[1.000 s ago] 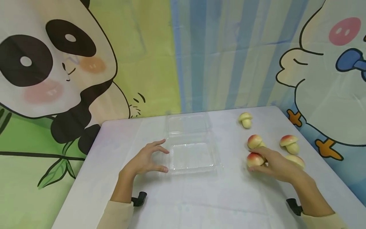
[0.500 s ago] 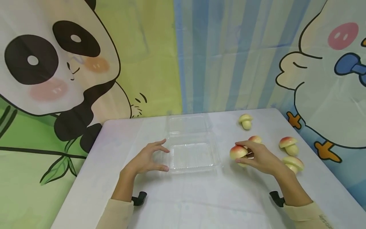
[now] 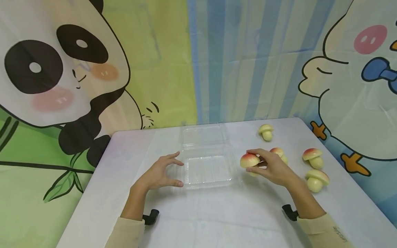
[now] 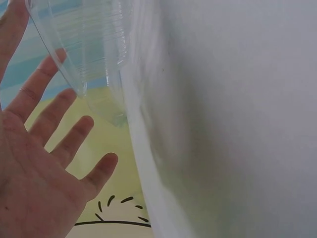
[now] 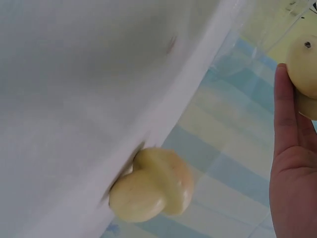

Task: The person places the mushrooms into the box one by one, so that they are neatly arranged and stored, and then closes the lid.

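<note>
A toy mushroom (image 3: 249,160) with a red-and-cream cap is pinched between the thumb and fingers of my right hand (image 3: 276,168), just right of a clear plastic box (image 3: 208,168). In the right wrist view the pale underside of this mushroom (image 5: 304,69) shows at the right edge, against the fingers. The box lies with its lid folded back toward the wall, and nothing is inside it. My left hand (image 3: 156,174) stands at the box's left side, fingers spread. In the left wrist view its fingertips are at the clear wall (image 4: 74,49); firm contact is hard to tell.
More toy mushrooms lie on the white table at the right: a pale one (image 3: 266,132) at the back, a red-capped one (image 3: 278,154) partly behind my right hand, another red-capped one (image 3: 313,157), and a pinkish-yellow one (image 3: 316,179). A printed cloth wall (image 3: 229,62) rises behind the table.
My right hand has lifted the red-capped mushroom off the table and carried it left toward the clear box. The left hand and the box have stayed in place.
</note>
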`<control>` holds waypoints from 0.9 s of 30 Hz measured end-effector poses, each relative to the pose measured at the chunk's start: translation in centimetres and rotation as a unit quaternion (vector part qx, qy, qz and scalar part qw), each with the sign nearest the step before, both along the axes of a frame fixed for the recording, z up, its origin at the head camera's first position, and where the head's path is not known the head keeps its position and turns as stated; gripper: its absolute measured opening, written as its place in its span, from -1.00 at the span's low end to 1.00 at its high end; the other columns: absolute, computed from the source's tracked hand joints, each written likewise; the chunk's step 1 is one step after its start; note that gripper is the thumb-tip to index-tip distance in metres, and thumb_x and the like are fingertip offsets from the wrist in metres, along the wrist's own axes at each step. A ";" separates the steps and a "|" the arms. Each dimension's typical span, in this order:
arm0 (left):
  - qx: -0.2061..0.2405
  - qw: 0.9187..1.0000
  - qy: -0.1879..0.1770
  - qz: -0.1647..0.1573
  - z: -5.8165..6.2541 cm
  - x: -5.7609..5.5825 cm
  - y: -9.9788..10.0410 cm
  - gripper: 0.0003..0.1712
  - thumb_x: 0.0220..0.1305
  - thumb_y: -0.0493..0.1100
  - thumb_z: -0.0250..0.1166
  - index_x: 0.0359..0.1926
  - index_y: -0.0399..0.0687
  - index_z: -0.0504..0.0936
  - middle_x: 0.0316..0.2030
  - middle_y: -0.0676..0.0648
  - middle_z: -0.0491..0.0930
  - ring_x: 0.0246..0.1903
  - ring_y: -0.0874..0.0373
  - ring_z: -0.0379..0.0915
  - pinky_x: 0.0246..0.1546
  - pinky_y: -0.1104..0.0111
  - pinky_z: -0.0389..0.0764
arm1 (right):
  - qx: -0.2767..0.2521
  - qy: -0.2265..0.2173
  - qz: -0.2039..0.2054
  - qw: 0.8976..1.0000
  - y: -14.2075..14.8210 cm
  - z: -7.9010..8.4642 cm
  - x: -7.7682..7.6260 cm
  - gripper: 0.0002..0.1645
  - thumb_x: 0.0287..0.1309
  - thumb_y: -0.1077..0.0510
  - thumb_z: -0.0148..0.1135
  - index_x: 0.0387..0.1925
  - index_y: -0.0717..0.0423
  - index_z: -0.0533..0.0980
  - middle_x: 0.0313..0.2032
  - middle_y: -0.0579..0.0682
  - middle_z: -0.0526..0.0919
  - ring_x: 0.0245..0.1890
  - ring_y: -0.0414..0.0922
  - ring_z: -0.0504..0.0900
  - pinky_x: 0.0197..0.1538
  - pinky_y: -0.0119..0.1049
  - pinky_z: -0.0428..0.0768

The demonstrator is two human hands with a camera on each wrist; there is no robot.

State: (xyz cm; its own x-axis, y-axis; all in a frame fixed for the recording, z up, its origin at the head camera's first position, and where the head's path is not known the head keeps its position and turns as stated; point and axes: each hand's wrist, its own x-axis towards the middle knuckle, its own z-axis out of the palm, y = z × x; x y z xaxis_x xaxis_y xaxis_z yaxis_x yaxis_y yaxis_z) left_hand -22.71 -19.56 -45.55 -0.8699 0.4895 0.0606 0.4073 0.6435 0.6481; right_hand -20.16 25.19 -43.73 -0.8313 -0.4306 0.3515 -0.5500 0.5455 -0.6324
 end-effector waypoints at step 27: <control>0.004 1.000 -0.001 -0.011 0.2 0.0 0.3 -0.22 -0.10 0.16 0.69 0.18 0.11 0.66 0.58 0.00 0.15 0.54 -0.19 0.01 0.42 -0.24 0.17 | -0.041 -0.024 0.077 0.996 -7.5 1.2 -3.4 -0.29 0.18 0.07 0.52 0.31 0.15 0.48 0.12 -0.02 0.61 -0.05 -0.15 0.69 -0.02 -0.22 0.71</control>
